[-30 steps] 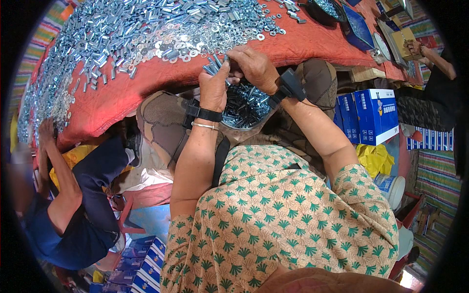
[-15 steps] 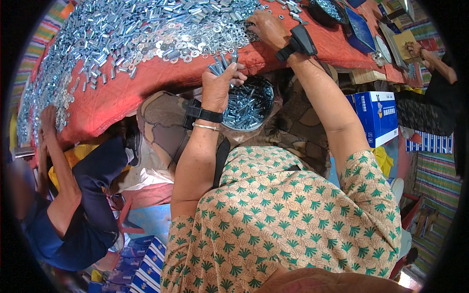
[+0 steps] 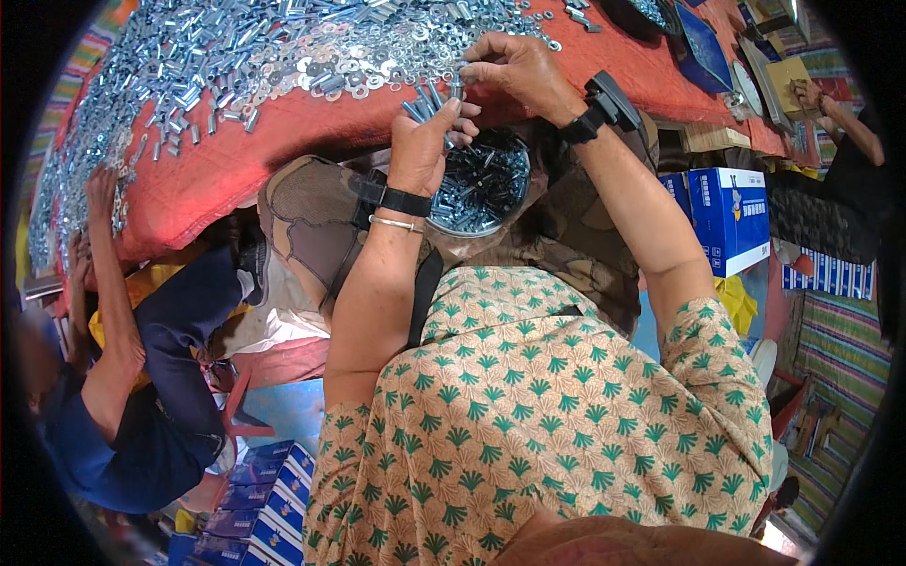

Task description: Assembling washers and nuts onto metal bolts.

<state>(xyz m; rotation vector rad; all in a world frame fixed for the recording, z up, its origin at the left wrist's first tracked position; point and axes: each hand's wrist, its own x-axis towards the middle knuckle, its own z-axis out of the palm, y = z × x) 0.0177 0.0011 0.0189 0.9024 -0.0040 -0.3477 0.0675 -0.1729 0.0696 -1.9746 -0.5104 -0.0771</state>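
My left hand (image 3: 423, 146) is closed around several shiny metal anchor bolts (image 3: 422, 104), their ends poking up past the fingers. Close by, my right hand (image 3: 519, 74) has its thumb and forefinger pinched at the top of one bolt; whatever small piece sits between them is too small to make out. Just below my left fingers is a round bucket (image 3: 522, 203) holding many bolts like these. Beyond both hands, flat washers (image 3: 330, 71) and small nuts lie spread along the near edge of a large heap of metal sleeves (image 3: 226, 57).
The heap covers a red cloth-topped table (image 3: 274, 132). A blue tray (image 3: 703, 57) and a dark bowl (image 3: 642, 17) stand at the right. Blue-and-white boxes (image 3: 727, 222) are stacked to the right and lower left. A co-worker (image 3: 132, 406) sits at the left; another's hand (image 3: 810, 94) shows at the right.
My right hand has come back from the pile of washers and nuts to the bolts in my left hand. The left hand still holds its bunch. The left co-worker's hands have shifted.
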